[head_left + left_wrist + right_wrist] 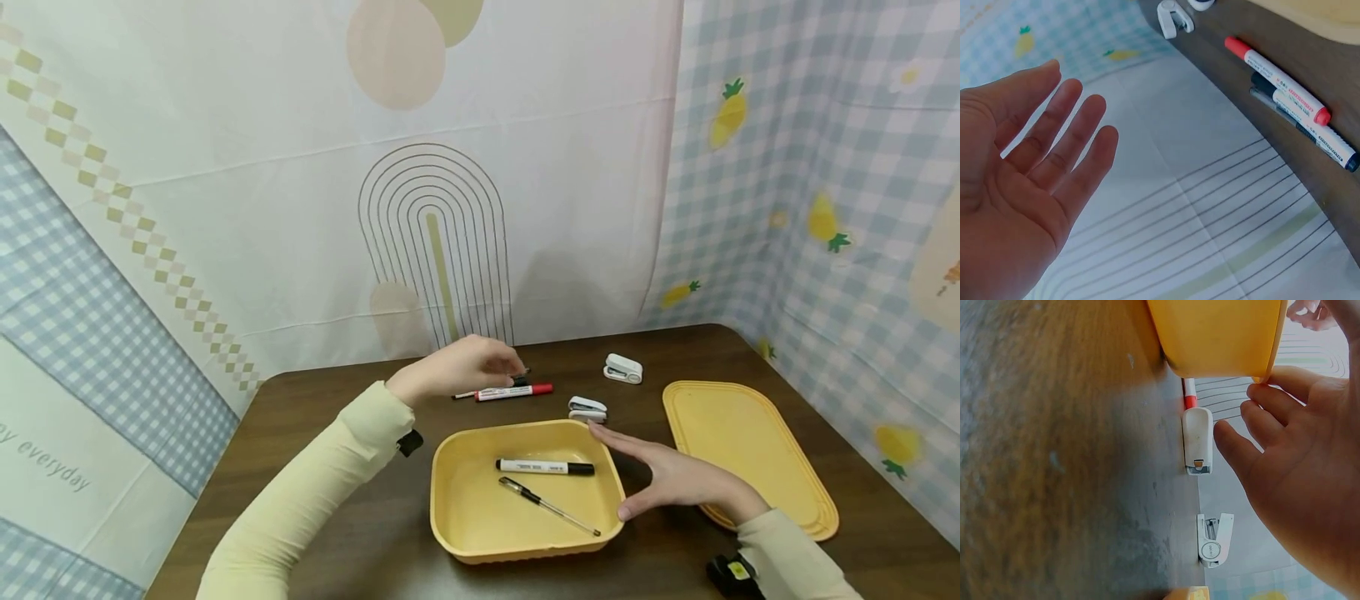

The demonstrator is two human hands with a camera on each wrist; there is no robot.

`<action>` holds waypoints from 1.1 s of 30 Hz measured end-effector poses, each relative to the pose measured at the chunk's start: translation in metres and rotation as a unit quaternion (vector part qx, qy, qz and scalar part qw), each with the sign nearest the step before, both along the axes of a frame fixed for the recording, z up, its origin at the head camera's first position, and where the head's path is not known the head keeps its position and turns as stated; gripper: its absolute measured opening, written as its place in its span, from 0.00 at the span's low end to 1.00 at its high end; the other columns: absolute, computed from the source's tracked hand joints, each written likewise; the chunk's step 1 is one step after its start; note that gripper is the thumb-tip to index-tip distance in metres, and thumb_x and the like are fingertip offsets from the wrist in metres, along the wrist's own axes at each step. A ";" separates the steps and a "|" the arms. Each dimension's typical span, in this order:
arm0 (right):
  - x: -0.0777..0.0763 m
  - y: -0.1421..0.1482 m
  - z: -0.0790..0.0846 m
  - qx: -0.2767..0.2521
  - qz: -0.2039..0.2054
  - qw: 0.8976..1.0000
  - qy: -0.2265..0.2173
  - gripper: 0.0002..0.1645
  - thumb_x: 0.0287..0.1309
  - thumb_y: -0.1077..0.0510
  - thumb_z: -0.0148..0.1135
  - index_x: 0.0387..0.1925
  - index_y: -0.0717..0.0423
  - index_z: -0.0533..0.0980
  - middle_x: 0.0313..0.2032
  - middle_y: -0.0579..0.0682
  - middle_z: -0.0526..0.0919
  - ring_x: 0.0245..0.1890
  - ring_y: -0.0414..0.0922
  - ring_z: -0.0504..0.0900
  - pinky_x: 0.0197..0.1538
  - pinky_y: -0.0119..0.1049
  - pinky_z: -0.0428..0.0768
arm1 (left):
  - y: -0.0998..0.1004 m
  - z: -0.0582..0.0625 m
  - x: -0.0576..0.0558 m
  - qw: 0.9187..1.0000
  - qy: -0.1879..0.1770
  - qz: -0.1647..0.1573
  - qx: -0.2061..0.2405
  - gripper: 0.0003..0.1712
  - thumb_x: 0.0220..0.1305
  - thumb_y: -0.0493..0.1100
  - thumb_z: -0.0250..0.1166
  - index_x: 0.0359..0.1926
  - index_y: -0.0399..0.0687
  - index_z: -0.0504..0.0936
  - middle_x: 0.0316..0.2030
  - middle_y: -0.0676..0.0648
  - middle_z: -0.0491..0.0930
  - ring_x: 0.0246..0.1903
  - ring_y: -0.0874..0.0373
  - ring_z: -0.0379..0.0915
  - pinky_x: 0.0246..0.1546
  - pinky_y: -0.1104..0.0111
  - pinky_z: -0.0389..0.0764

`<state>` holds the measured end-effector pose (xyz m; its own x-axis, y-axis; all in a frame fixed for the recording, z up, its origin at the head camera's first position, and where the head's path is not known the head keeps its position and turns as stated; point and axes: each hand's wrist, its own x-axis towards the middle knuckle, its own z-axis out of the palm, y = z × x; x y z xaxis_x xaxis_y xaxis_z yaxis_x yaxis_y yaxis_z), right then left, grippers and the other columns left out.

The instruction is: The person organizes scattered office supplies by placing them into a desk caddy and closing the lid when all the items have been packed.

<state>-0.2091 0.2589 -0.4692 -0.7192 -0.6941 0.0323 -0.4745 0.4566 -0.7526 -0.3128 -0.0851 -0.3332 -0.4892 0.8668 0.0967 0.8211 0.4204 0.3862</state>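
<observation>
My left hand (471,367) hovers above the far part of the table, its fingers loosely bent with nothing between them. Close under it lie a red-capped marker (513,392), a black-capped marker (1313,128) and a dark-gripped pen (1275,105), side by side. My right hand (675,477) rests against the right side of a yellow box (444,500), thumb and fingertips spread along its rim. Inside the box are another black-capped marker (543,467) and a clear pen with a black grip (550,505).
Two white staplers stand beyond the box, one (587,409) near its far right corner and the other (623,368) farther back. A yellow lid (742,450) lies flat on the right of the dark table (337,508). Patterned cloth (300,208) hangs behind.
</observation>
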 end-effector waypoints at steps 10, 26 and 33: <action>0.001 0.001 0.001 -0.003 0.003 1.000 -0.002 0.63 0.54 0.50 0.77 0.81 0.44 0.47 0.79 0.47 0.48 0.76 0.54 0.50 0.70 0.45 0.62 | -0.016 -0.006 -0.013 0.993 -0.011 0.088 0.074 0.11 0.71 0.40 0.64 0.52 0.50 0.85 0.46 0.54 0.84 0.44 0.62 0.79 0.48 0.63 0.81; -0.001 0.001 -0.002 -0.003 0.001 1.000 -0.014 0.63 0.54 0.50 0.77 0.81 0.42 0.46 0.79 0.45 0.47 0.76 0.53 0.49 0.70 0.48 0.61 | -0.042 -0.041 -0.038 0.973 -0.007 0.185 0.138 0.17 0.71 0.37 0.64 0.58 0.42 0.82 0.54 0.42 0.81 0.51 0.48 0.78 0.55 0.55 0.78; -0.001 0.001 -0.002 -0.002 0.002 1.000 -0.012 0.63 0.54 0.50 0.77 0.81 0.44 0.46 0.79 0.45 0.47 0.76 0.53 0.49 0.71 0.47 0.61 | -0.047 -0.075 -0.053 0.968 0.009 0.207 0.140 0.25 0.69 0.37 0.65 0.66 0.43 0.75 0.56 0.41 0.79 0.54 0.44 0.76 0.56 0.54 0.77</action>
<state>-0.2097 0.2602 -0.4715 -0.7168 -0.6971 0.0181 -0.4578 0.4509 -0.7662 -0.3653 -0.1323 -0.4083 -0.7859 0.5349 0.3102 0.6113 0.5965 0.5201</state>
